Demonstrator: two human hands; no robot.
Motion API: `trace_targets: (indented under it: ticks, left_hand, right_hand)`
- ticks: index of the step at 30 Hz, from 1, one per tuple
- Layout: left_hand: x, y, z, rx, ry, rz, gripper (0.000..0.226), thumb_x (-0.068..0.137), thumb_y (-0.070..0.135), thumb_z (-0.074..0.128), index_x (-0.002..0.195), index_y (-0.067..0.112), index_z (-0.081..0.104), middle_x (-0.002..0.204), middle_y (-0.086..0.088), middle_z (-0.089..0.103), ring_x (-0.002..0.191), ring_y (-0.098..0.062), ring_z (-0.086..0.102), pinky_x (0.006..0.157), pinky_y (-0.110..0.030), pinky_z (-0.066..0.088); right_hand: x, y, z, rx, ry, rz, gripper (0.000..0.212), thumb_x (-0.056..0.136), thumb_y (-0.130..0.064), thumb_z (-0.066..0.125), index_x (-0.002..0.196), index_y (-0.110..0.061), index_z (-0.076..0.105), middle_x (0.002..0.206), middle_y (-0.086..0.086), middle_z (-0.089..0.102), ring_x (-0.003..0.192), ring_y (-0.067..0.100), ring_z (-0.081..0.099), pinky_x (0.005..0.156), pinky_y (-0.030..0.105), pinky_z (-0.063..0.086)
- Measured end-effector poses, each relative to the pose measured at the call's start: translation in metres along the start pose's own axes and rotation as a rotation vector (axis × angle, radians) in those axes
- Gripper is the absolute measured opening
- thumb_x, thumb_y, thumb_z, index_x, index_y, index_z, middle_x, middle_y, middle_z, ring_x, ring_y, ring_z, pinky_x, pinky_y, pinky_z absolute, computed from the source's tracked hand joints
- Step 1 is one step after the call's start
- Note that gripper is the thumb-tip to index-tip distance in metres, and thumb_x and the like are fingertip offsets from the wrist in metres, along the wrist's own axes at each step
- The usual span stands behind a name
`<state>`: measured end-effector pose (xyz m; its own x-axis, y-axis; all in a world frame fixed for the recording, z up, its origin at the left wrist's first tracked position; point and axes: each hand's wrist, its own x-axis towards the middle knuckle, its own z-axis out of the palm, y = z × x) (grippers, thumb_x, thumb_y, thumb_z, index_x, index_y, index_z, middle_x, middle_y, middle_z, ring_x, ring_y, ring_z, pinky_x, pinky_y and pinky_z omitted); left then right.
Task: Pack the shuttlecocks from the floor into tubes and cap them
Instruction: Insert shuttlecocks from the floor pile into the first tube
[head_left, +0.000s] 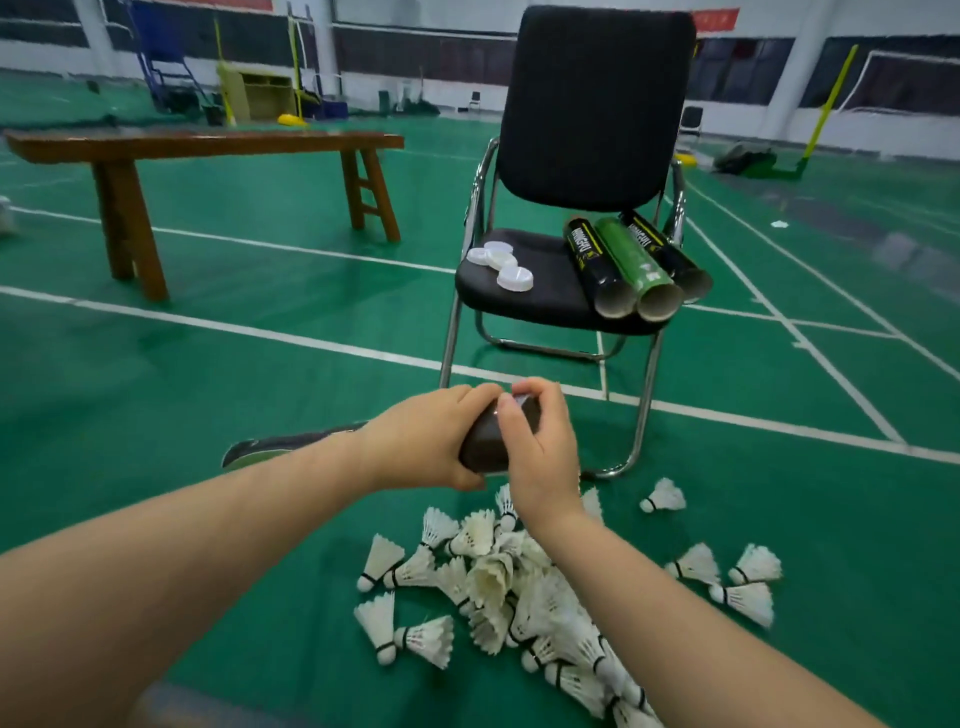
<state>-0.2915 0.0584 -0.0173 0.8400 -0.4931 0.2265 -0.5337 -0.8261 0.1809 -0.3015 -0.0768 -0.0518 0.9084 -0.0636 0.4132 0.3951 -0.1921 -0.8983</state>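
Observation:
A dark tube (483, 452) is held in front of me, pointing away toward the chair. My left hand (426, 441) grips its body from the left. My right hand (535, 447) curls over its far end, fingers on the top; whether a cap is under them is hidden. Several white shuttlecocks (498, 577) lie in a heap on the green floor below my hands, with a few strays (665, 496) to the right. On the black chair seat (550, 291) lie three open tubes (631, 265), two black and one green, beside several white caps (501, 262).
A wooden bench (202, 145) stands at the back left. The chair's chrome legs (641, 431) reach the floor just beyond my hands. A dark shoe (280, 441) shows behind my left forearm. White court lines cross the green floor; net posts and gear line the far wall.

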Motion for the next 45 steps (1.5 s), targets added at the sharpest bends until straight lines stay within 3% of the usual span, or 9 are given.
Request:
trace_targets:
  ticks: [6,10,15,21,29,35,38,41,45]
  left_hand:
    - [0.002,-0.033,0.055,-0.028,-0.175,-0.064,0.073,0.065,0.039,0.077,0.124,0.019,0.038,0.112,-0.001,0.057,0.095,-0.021,0.058,0.079,-0.033,0.048]
    - [0.004,-0.050,0.078,-0.052,-0.229,-0.103,0.074,0.066,0.037,0.077,0.126,0.019,0.037,0.113,0.000,0.056,0.094,-0.019,0.057,0.075,-0.028,0.046]
    - [-0.001,-0.069,0.111,-0.064,-0.328,-0.178,0.080,0.062,0.040,0.077,0.127,0.018,0.036,0.111,-0.001,0.058,0.092,-0.021,0.059,0.078,-0.034,0.049]
    - [-0.007,-0.085,0.133,-0.087,-0.407,-0.229,0.080,0.062,0.038,0.079,0.127,0.018,0.036,0.110,-0.001,0.057,0.091,-0.020,0.058,0.077,-0.033,0.048]
    - [-0.004,-0.093,0.154,-0.182,-0.480,-0.267,0.078,0.064,0.035,0.080,0.125,0.019,0.035,0.111,-0.002,0.058,0.089,-0.019,0.055,0.074,-0.027,0.042]
    - [0.010,-0.095,0.157,-0.312,-0.436,-0.387,0.086,0.067,0.044,0.079,0.132,0.017,0.029,0.115,-0.004,0.059,0.091,-0.018,0.054,0.081,-0.028,0.045]
    - [0.015,-0.093,0.162,-0.310,-0.453,-0.400,0.087,0.067,0.044,0.079,0.132,0.015,0.029,0.114,-0.006,0.060,0.092,-0.020,0.055,0.082,-0.030,0.046]
    - [0.018,-0.092,0.167,-0.275,-0.473,-0.385,0.089,0.067,0.044,0.079,0.133,0.015,0.028,0.115,-0.006,0.060,0.096,-0.023,0.057,0.081,-0.029,0.045]
    - [0.018,-0.093,0.170,-0.252,-0.489,-0.341,0.085,0.067,0.042,0.080,0.131,0.016,0.030,0.115,-0.005,0.059,0.095,-0.021,0.056,0.078,-0.027,0.042]
  right_hand:
    - [-0.010,0.056,0.025,0.011,-0.026,0.161,0.025,0.081,-0.044,0.048,0.098,-0.025,0.050,0.098,-0.003,0.053,0.090,0.008,0.052,0.077,0.022,0.041]
    - [-0.009,0.081,0.040,0.026,-0.037,0.243,0.029,0.081,-0.045,0.048,0.098,-0.022,0.052,0.100,0.000,0.055,0.093,0.013,0.053,0.081,0.025,0.044]
    - [-0.016,0.110,0.057,0.032,-0.019,0.371,0.007,0.090,-0.036,0.050,0.089,-0.030,0.049,0.097,-0.002,0.057,0.089,0.012,0.053,0.075,0.018,0.037]
    - [-0.023,0.129,0.070,0.023,-0.060,0.446,0.006,0.096,-0.030,0.048,0.090,-0.029,0.048,0.094,-0.007,0.054,0.085,0.002,0.051,0.070,0.006,0.035]
    - [-0.022,0.157,0.064,0.004,-0.121,0.633,0.030,0.098,-0.042,0.036,0.119,-0.027,0.049,0.116,-0.004,0.053,0.108,0.013,0.050,0.093,0.030,0.040]
    - [-0.037,0.205,0.030,-0.180,0.000,1.018,0.030,0.096,-0.021,0.040,0.124,-0.016,0.050,0.102,0.000,0.059,0.085,0.016,0.054,0.076,0.037,0.049]
    - [-0.058,0.224,0.032,0.053,-0.011,1.308,0.024,0.099,-0.015,0.038,0.118,-0.013,0.052,0.105,0.010,0.061,0.088,0.022,0.058,0.081,0.038,0.052]
    - [-0.067,0.229,0.037,0.241,0.072,1.423,0.018,0.099,-0.015,0.039,0.107,-0.017,0.054,0.117,0.016,0.060,0.095,0.026,0.059,0.082,0.036,0.050]
    - [-0.065,0.227,0.044,0.593,0.205,1.500,0.034,0.099,-0.017,0.041,0.132,-0.014,0.047,0.135,0.013,0.047,0.121,0.029,0.048,0.095,0.040,0.041]
